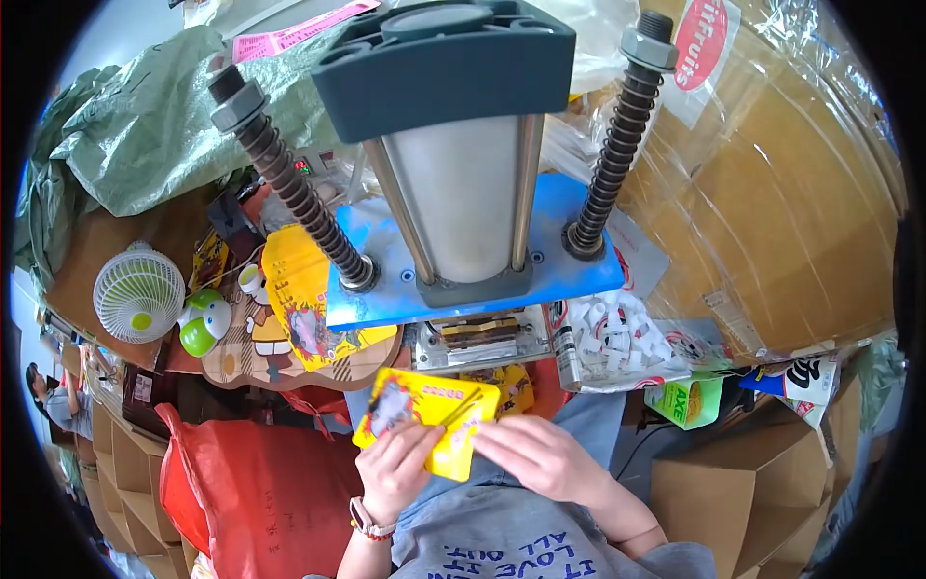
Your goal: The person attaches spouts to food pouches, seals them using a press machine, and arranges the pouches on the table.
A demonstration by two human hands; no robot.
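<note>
A yellow printed pouch (455,396) is held flat in front of my body, tilted, with a picture at its left end. My left hand (395,468) grips its lower left part, thumb and fingers closed on it. My right hand (533,455) pinches the pouch's right edge with the fingertips. Just beyond the pouch stands a press machine with a blue plate (386,301), a grey cylinder (453,193) and a metal block (487,338) under the plate. More yellow packaging (506,388) lies below that block.
Two spring rods (617,145) rise from the plate. Left are yellow pouches (294,280) on a patterned board (236,359), and a small white fan (140,294). White plastic pieces (612,333) fill a tray at right. A red bag (260,492) and cardboard boxes (709,497) flank me.
</note>
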